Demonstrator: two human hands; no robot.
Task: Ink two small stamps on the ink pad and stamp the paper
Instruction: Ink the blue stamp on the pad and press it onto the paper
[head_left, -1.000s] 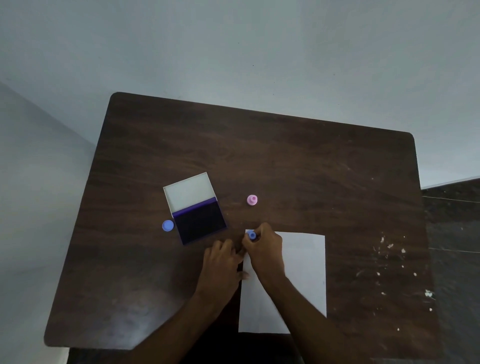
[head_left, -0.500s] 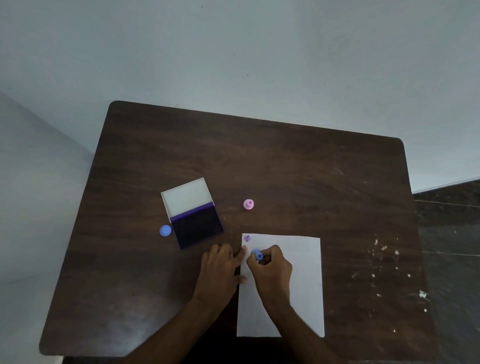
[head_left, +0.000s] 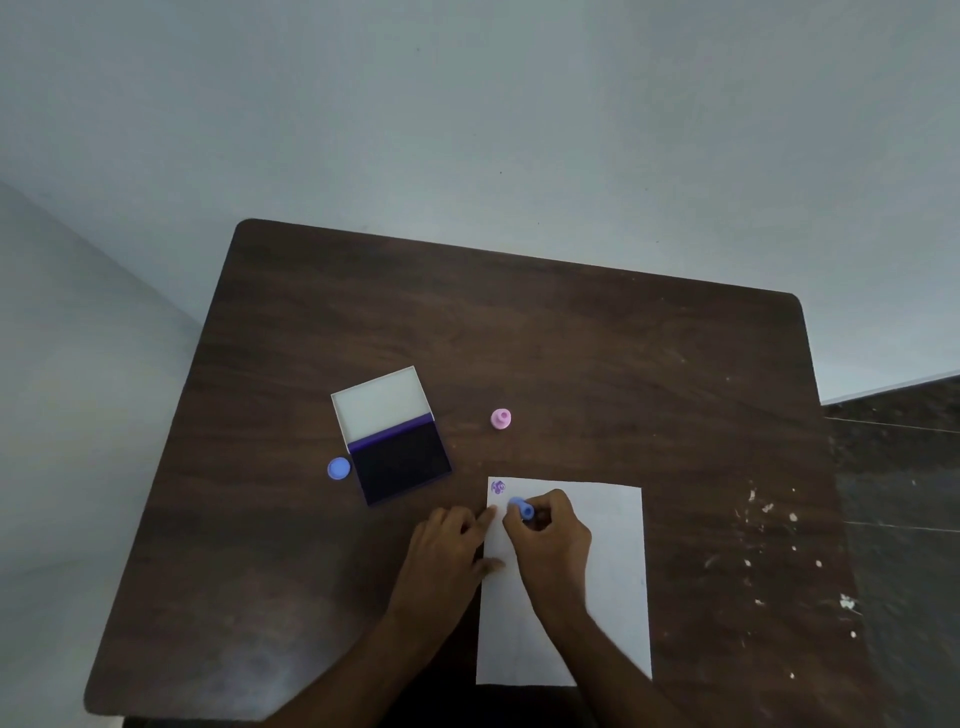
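1 blue stamp (head_left: 522, 508) | pinched in right grip (head_left: 545, 535) | over paper (head_left: 613, 571)

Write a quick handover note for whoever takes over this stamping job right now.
Right hand grips the blue stamp over the paper, near its top-left corner.
Left hand pins the paper's left edge.
Open ink pad sits left of the paper, blue cap beside it; pink stamp stands beyond the paper.
Done: one purple print at the top-left corner.
Left: ink and press the pink stamp.
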